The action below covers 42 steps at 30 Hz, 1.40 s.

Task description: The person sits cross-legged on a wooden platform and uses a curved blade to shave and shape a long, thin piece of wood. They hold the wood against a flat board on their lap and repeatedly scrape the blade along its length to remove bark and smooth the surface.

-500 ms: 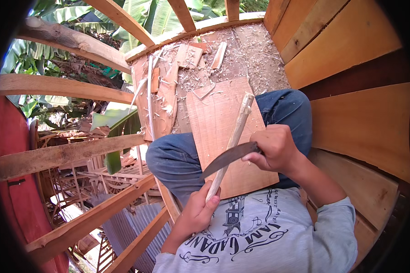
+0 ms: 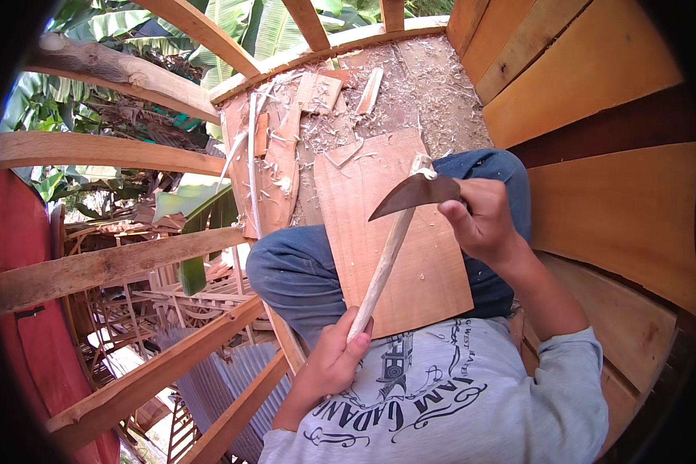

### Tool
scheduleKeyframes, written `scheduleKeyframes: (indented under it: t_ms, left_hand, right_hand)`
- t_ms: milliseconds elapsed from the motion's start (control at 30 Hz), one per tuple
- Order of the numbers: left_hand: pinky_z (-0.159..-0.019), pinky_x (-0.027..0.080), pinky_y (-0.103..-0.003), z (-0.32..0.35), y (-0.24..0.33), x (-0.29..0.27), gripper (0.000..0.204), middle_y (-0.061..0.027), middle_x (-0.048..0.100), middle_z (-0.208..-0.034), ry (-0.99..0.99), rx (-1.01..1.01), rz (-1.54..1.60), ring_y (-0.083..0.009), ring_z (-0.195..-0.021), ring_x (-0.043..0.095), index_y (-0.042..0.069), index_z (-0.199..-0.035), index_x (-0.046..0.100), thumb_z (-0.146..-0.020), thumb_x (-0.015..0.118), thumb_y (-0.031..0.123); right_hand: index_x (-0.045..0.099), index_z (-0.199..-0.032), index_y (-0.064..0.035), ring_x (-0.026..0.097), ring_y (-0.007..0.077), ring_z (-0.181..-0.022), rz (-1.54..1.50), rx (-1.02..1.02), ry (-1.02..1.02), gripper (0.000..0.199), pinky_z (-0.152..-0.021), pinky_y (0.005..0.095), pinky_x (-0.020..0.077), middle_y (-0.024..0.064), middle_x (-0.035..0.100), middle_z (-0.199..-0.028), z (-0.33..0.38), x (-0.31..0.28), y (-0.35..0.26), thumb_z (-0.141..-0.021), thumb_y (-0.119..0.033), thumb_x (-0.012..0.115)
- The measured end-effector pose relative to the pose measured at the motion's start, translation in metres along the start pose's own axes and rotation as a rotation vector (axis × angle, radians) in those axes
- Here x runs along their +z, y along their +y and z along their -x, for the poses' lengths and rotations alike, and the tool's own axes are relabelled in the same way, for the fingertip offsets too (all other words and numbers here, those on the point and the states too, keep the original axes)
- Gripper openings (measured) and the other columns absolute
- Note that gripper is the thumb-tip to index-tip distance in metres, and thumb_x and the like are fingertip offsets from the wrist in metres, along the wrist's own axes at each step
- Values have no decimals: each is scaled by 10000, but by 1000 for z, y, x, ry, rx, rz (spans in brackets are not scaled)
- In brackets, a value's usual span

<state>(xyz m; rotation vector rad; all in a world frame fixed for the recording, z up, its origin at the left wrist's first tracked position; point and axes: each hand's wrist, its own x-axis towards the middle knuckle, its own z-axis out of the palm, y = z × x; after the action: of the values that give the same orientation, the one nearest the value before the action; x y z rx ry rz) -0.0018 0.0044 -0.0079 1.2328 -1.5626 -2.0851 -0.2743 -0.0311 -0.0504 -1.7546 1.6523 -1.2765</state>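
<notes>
Closely, the lower end of the stick (image 2: 387,263) is wrapped by the fingers of the left hand (image 2: 334,359), clamped on it. By the right hand (image 2: 485,222), the knife (image 2: 414,197) is gripped, its handle mostly hidden within the curled fingers. Its dark, curved blade is crossed over the stick near the far end, with the tip pointed left; whether the wood is met by the edge cannot be told. The stick is held aslant above the board (image 2: 414,271), which is laid across the jeans (image 2: 290,263), with the grey shirt (image 2: 487,410) just behind. Beyond the board, the floor (image 2: 308,203) is strewn with shavings (image 2: 445,120), and offcuts (image 2: 319,93) are scattered among them. Along the floor's left side, a pale strip (image 2: 254,166) is laid. The right side is walled by planks (image 2: 619,224); the left is bounded by spaced rails (image 2: 116,267), between which leaves (image 2: 282,46) and corrugated sheet (image 2: 209,379) are seen.
</notes>
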Motion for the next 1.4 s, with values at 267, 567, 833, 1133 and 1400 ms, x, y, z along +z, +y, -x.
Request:
scheduleKeyframes:
  t_ms: [267, 567, 833, 1133, 1400]
  left_hand:
    - [-441, 249, -205, -5, 2, -4, 402, 32, 384, -653, -94, -2, -41, -40, -501, 327, 29, -902, 434, -944, 458, 428]
    - [-439, 217, -197, -6, 5, -3, 412, 40, 342, -633, -112, -68, 187, -32, -513, 281, 29, -927, 422, -941, 471, 437]
    - [-440, 240, -199, -2, 2, 1, 421, 36, 351, -635, -72, 9, -85, -35, -512, 313, 43, -883, 426, -944, 453, 459]
    - [-586, 368, -290, 8, -6, -2, 218, -40, 444, -680, -52, -71, -95, -139, -604, 431, 6, -928, 466, -947, 439, 221]
    - [-545, 384, -349, 2, 17, 6, 176, -135, 473, -598, 44, -15, -348, -266, -535, 500, -3, -912, 458, -913, 494, 169]
  right_hand:
    - [556, -648, -16, 487, 269, -431, 157, 111, 125, 441, -431, 342, 354, 112, 474, -502, -6, -8, 13, -885, -387, 592]
    - [544, -666, -9, 441, 232, -420, -347, 450, 143, 464, -438, 319, 335, 110, 452, -500, 25, -13, 4, -921, -396, 544]
    - [450, -564, -73, 436, 263, -405, 218, -81, 39, 550, -414, 357, 329, 54, 408, -474, 32, -3, -22, -782, -537, 649]
    - [523, -600, -15, 457, 200, -414, 96, 11, 198, 564, -430, 312, 341, 74, 407, -478, 16, -49, -20, -840, -519, 603]
    - [424, -501, -98, 473, 243, -384, 312, -89, 64, 585, -402, 321, 360, 66, 400, -438, 29, -10, -27, -714, -578, 683]
